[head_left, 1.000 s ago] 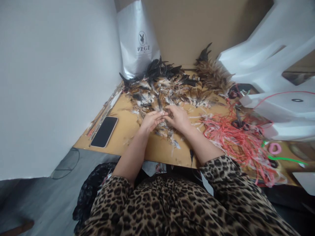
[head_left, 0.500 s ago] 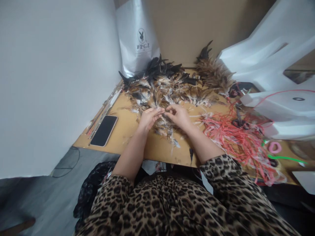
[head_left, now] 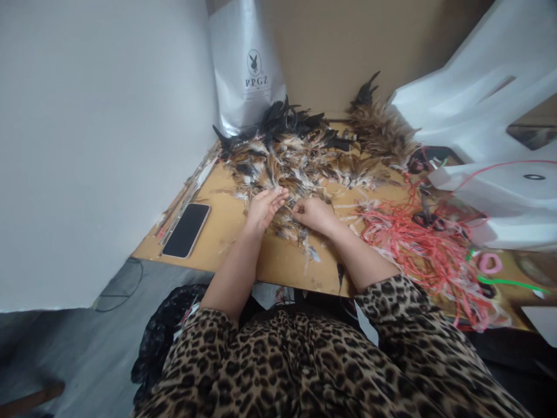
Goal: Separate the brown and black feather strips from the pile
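A heap of brown, black and white feathers (head_left: pixel 287 151) spreads over the tan table in front of me. My left hand (head_left: pixel 266 208) is over its near edge, with thumb and fingertips brought together; a tiny pale bit shows at the tips, too small to name. To its right, a short gap away, my right hand (head_left: pixel 314 215) has its fingers curled into a pinch just above the loose feathers. What it holds, if anything, is hidden. Small feather scraps (head_left: pixel 311 252) lie on the table below my hands.
A phone (head_left: pixel 186 230) lies at the left. A tangle of red plastic strips (head_left: pixel 409 238) and dark-handled scissors (head_left: pixel 426 217) are at the right. Behind the heap stands a silvery bag (head_left: pixel 248 75); a feather bundle (head_left: pixel 383 133) leans near white plastic bags (head_left: pixel 470 98).
My right hand has drawn slightly down and away from my left, widening the gap between the fingertips. The left hand stays almost in place. The view has shifted slightly.
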Available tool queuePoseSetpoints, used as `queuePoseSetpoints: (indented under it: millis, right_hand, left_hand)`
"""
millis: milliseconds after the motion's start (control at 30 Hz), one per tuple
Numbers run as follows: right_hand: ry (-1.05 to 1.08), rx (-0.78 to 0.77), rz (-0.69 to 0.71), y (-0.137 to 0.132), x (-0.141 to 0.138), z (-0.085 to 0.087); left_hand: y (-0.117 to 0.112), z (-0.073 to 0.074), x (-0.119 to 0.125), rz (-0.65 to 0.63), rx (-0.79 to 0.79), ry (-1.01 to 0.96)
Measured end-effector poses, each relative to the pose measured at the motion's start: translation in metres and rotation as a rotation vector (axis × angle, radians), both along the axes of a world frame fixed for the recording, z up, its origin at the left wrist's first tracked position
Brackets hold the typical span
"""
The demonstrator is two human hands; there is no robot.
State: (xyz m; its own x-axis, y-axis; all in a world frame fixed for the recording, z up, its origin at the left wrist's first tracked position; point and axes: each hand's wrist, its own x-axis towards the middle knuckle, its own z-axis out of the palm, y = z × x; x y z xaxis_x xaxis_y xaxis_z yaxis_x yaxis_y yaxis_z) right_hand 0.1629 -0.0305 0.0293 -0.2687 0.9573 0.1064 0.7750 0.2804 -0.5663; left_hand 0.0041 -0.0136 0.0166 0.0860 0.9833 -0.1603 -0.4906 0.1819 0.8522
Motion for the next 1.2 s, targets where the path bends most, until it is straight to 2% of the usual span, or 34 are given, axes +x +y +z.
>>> queuePoseSetpoints:
  millis: [67,167,300,400,600,833,967,1200]
  right_hand:
    - [0.096,-0.031,0.043,0.001,0.001,0.001]
    - [0.425,-0.198,0.1,0.005,0.007,0.005]
    - [0.841,-0.346,-0.031,0.009,0.012,0.01]
    - [1.021,-0.415,-0.06,0.011,0.011,0.007]
    - [1.136,-0.396,-0.134,0.016,0.007,-0.002]
    - [1.146,-0.298,-0.179,0.011,-0.002,0.0]
    - [1.129,-0.287,-0.118,0.008,-0.006,0.0]
    - [1.239,-0.485,0.06,0.009,0.0,0.004]
  left_hand:
    - [0.001,-0.002,0.0,-0.005,0.002,-0.028]
    - [0.003,-0.004,-0.001,0.003,0.022,-0.088]
    - [0.002,-0.003,0.0,0.018,0.018,-0.112]
    - [-0.001,0.0,0.001,-0.039,0.021,-0.103]
    - [-0.005,0.003,0.002,-0.166,0.044,-0.026]
    - [-0.007,-0.003,0.006,-0.292,0.08,0.036]
    - [-0.007,-0.001,0.007,-0.297,0.045,-0.016]
    - [-0.009,0.006,0.003,-0.343,-0.036,-0.185]
